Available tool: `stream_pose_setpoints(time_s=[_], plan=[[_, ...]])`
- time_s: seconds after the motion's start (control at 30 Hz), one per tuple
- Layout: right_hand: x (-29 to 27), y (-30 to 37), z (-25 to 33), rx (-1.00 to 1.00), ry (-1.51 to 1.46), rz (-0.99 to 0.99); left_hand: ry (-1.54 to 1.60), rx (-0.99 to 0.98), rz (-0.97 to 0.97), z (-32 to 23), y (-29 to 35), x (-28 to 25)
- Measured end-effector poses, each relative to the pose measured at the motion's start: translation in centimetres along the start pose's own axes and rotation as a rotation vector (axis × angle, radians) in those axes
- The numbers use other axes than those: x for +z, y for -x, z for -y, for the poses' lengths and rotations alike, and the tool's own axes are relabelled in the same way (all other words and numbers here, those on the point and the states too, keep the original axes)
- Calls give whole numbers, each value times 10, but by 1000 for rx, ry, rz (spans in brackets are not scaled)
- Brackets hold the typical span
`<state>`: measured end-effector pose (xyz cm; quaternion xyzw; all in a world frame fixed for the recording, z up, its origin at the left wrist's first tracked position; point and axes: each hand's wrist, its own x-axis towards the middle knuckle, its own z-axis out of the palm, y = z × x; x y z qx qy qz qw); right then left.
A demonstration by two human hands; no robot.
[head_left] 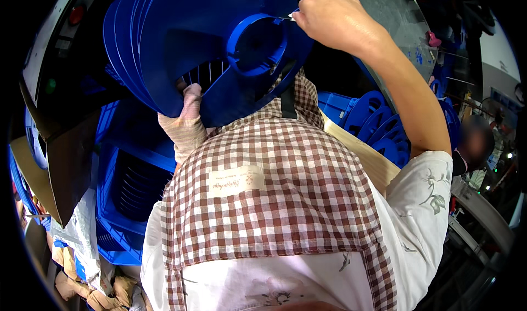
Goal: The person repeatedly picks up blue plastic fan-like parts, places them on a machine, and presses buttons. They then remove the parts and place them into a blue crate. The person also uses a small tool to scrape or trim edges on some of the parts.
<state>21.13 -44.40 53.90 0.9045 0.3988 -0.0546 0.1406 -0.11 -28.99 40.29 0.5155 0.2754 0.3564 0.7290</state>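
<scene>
A large round blue plastic part (211, 94) is held up in front of my chest. It has a raised central ring (235, 51), wide cut-outs and several layered curved edges at its left. My left hand (189, 113), in a pale glove, grips its lower left rim by a cut-out; the thumb shows and the other fingers are mostly hidden. Bare and closed, my right hand (332, 22) is at the upper right of the ring. Between its fingertips is a small thin item with a white end, too small to name, close to the ring's edge.
Blue slatted crates (112, 201) stand at my left beside an open cardboard box (71, 157). Several blue slotted discs (379, 125) lie at the right, behind a pale board (362, 151). A grey surface (392, 14) lies ahead. Another person (475, 140) is at the far right.
</scene>
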Motion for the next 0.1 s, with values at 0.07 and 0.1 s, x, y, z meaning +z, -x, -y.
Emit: stream_pose_setpoints(time_s=[0.07, 0.1], plan=[[-3, -2, 2, -4, 12, 21, 30, -6, 13, 3, 0, -3], [-3, -1, 1, -6, 14, -18, 45, -9, 19, 6, 0, -6]])
